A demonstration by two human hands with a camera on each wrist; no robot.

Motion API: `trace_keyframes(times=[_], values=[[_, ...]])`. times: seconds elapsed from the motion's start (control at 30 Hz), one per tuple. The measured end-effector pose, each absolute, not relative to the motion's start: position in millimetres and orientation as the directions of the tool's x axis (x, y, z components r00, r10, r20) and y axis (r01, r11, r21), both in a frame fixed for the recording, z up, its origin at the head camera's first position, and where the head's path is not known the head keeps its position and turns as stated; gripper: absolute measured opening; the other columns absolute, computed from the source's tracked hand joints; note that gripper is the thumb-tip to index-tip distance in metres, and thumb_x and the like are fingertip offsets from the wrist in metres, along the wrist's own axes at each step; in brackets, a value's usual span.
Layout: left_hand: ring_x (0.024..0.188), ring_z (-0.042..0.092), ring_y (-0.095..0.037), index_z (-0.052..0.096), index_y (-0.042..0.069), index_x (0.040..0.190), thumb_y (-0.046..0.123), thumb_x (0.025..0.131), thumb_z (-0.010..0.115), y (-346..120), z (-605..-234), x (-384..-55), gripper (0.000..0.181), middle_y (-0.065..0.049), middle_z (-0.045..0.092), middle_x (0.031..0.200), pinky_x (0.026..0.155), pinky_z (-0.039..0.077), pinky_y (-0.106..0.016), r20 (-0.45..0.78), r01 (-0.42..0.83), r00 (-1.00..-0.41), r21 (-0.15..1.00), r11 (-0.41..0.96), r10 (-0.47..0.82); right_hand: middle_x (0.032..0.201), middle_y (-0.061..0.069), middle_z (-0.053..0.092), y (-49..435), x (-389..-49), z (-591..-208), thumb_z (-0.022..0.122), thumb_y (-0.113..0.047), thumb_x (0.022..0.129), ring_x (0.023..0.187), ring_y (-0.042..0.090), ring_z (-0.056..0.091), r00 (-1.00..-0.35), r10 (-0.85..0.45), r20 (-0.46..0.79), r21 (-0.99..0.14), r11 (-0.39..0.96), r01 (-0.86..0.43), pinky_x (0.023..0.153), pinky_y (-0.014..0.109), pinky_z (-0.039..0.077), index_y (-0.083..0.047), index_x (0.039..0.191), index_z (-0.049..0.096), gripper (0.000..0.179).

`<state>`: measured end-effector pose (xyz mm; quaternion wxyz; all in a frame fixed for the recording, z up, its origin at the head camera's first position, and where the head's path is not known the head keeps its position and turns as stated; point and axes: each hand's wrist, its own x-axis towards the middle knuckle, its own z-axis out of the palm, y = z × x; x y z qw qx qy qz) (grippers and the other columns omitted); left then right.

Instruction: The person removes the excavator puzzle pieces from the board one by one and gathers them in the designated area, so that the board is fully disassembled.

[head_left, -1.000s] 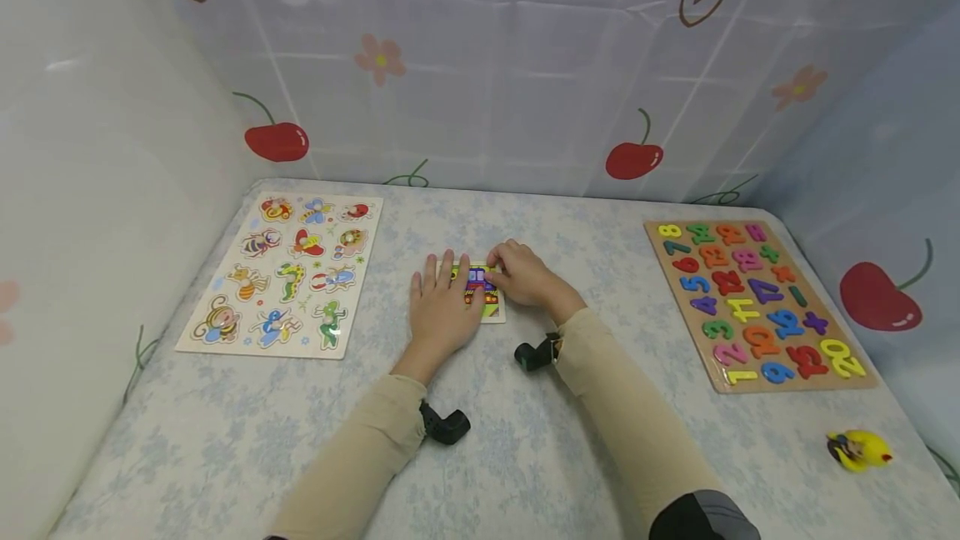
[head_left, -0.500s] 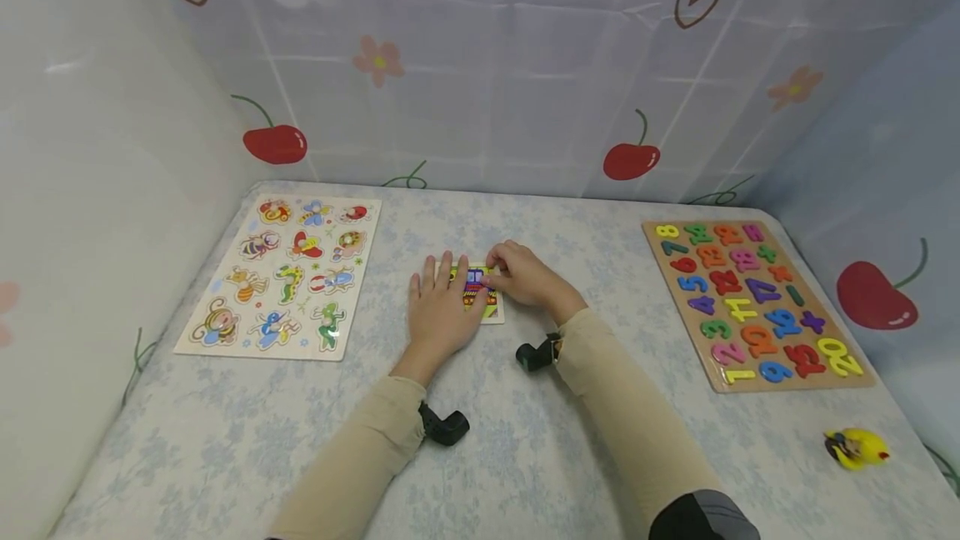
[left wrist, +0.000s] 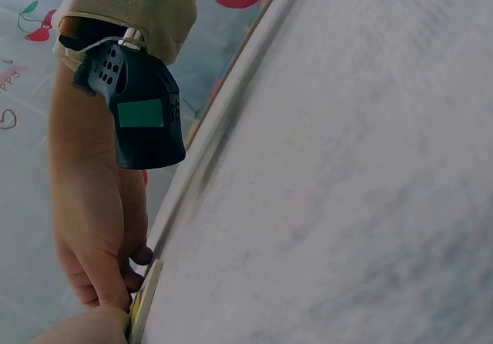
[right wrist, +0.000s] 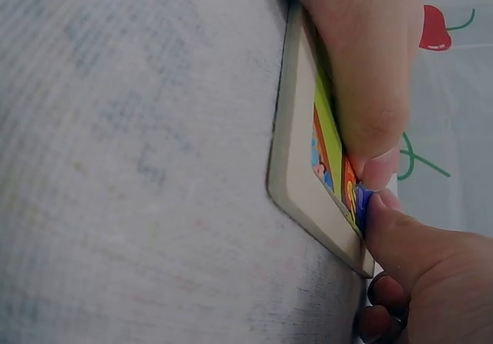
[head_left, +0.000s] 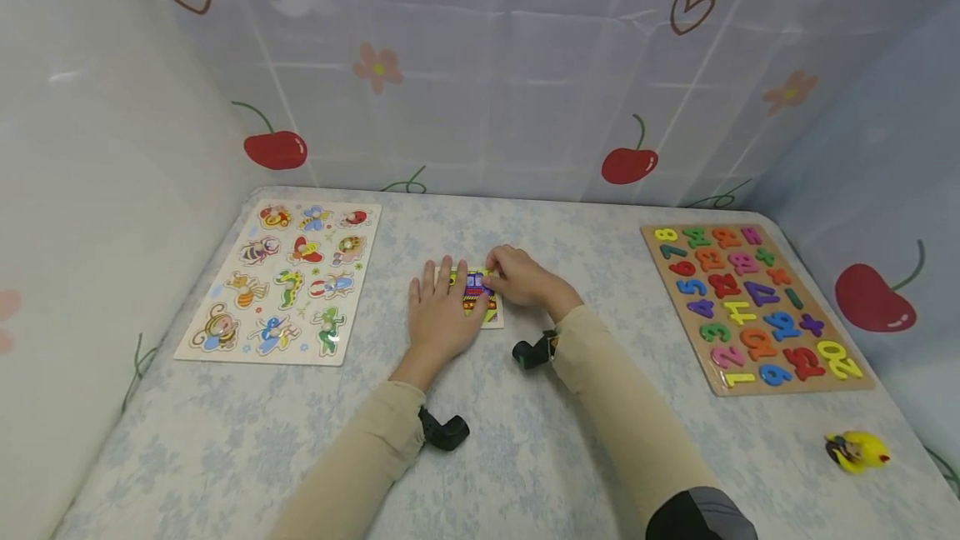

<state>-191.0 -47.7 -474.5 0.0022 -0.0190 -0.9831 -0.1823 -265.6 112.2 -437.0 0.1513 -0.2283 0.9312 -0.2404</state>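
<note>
A small picture puzzle [head_left: 492, 319] in a pale frame, with a colourful bus on it, lies on the table between both hands. My left hand [head_left: 442, 315] rests flat across its left part, fingers straight and spread, hiding much of the picture. From the other side, my right hand [head_left: 525, 275] holds the puzzle's right edge, thumb on the bus and the other fingers curled at the rim. In the right wrist view the two thumbs almost meet over the blue part of the picture [right wrist: 362, 203]. The left wrist view shows the right hand [left wrist: 96, 213] beyond the puzzle's edge [left wrist: 144, 302].
On the left lies a pale board of insect pieces [head_left: 288, 282]. A brown number board [head_left: 757, 311] is at the right, with a yellow toy figure [head_left: 857, 451] in front of it. Printed curtains [head_left: 480, 90] rise behind the table [head_left: 225, 440].
The head view has tilted up a little, so everything sits slightly lower in it. Both hands keep their places on the puzzle.
</note>
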Motion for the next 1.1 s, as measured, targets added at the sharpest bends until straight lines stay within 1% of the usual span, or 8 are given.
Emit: trace_keyframes(times=[0.2, 0.3, 0.43, 0.53, 0.77, 0.9, 1.1], values=[[0.156, 0.001, -0.03, 0.019, 0.025, 0.16, 0.065, 0.098, 0.033, -47.2, -474.6, -190.9, 0.075, -0.005, 0.011, 0.169, 0.124, 0.003, -0.055, 0.011, 0.038, -0.999, 0.361, 0.932, 0.036, 0.1, 0.007, 0.049, 113.1, -265.0, -436.6, 0.059, -0.023, 0.1, 0.095, 0.021, 0.045, -0.853, -0.497, -0.16, -0.541, 0.767, -0.346, 0.082, 0.033, 0.038, -0.008, 0.107, 0.052, 0.018], [0.156, 0.001, -0.03, 0.019, 0.025, 0.16, 0.065, 0.098, 0.033, -47.1, -474.6, -190.8, 0.075, -0.004, 0.011, 0.169, 0.125, 0.003, -0.055, 0.011, 0.039, -0.999, 0.359, 0.932, 0.037, 0.102, 0.008, 0.051, 114.1, -265.0, -439.3, 0.062, -0.021, 0.099, 0.096, 0.021, 0.048, -0.864, -0.487, -0.128, -0.586, 0.74, -0.33, 0.084, 0.033, 0.041, -0.007, 0.105, 0.053, 0.017], [0.156, 0.001, -0.03, 0.018, 0.026, 0.161, 0.065, 0.099, 0.031, -47.6, -475.5, -191.1, 0.075, -0.004, 0.011, 0.169, 0.125, 0.003, -0.055, 0.01, 0.042, -0.999, 0.349, 0.936, 0.042, 0.099, 0.006, 0.055, 115.4, -265.0, -444.8, 0.066, -0.02, 0.096, 0.092, 0.019, 0.051, -0.886, -0.454, -0.095, -0.664, 0.692, -0.283, 0.083, 0.031, 0.043, -0.008, 0.101, 0.056, 0.016], [0.156, 0.0, -0.03, 0.016, 0.025, 0.161, 0.065, 0.099, 0.03, -48.1, -476.4, -191.1, 0.075, -0.004, 0.01, 0.169, 0.125, 0.004, -0.055, 0.004, 0.045, -0.999, 0.341, 0.939, 0.047, 0.095, 0.005, 0.057, 115.6, -263.8, -446.4, 0.068, -0.021, 0.095, 0.088, 0.018, 0.051, -0.899, -0.429, -0.086, -0.697, 0.67, -0.254, 0.079, 0.031, 0.043, -0.01, 0.102, 0.059, 0.016], [0.156, 0.0, -0.03, 0.016, 0.025, 0.161, 0.065, 0.099, 0.03, -47.9, -475.9, -189.5, 0.076, -0.004, 0.009, 0.169, 0.125, 0.004, -0.055, 0.0, 0.042, -0.999, 0.334, 0.942, 0.045, 0.096, 0.003, 0.058, 114.1, -260.8, -447.0, 0.068, -0.023, 0.095, 0.089, 0.018, 0.052, -0.909, -0.411, -0.067, -0.711, 0.659, -0.246, 0.08, 0.032, 0.043, -0.012, 0.105, 0.065, 0.015], [0.156, 0.0, -0.03, 0.017, 0.024, 0.161, 0.065, 0.099, 0.031, -47.6, -475.4, -188.7, 0.076, -0.004, 0.01, 0.169, 0.125, 0.004, -0.055, 0.002, 0.04, -0.999, 0.332, 0.942, 0.042, 0.097, 0.003, 0.059, 114.5, -259.9, -447.7, 0.066, -0.022, 0.096, 0.089, 0.019, 0.052, -0.907, -0.418, -0.056, -0.721, 0.645, -0.252, 0.08, 0.032, 0.043, -0.012, 0.106, 0.064, 0.014], [0.156, 0.0, -0.03, 0.018, 0.024, 0.161, 0.066, 0.099, 0.029, -47.0, -475.9, -189.1, 0.076, -0.005, 0.01, 0.169, 0.125, 0.004, -0.055, 0.017, 0.043, -0.999, 0.33, 0.943, 0.039, 0.098, 0.005, 0.06, 116.3, -261.1, -448.8, 0.065, -0.021, 0.097, 0.089, 0.02, 0.053, -0.913, -0.405, -0.052, -0.75, 0.619, -0.233, 0.08, 0.032, 0.044, -0.013, 0.108, 0.062, 0.014]])
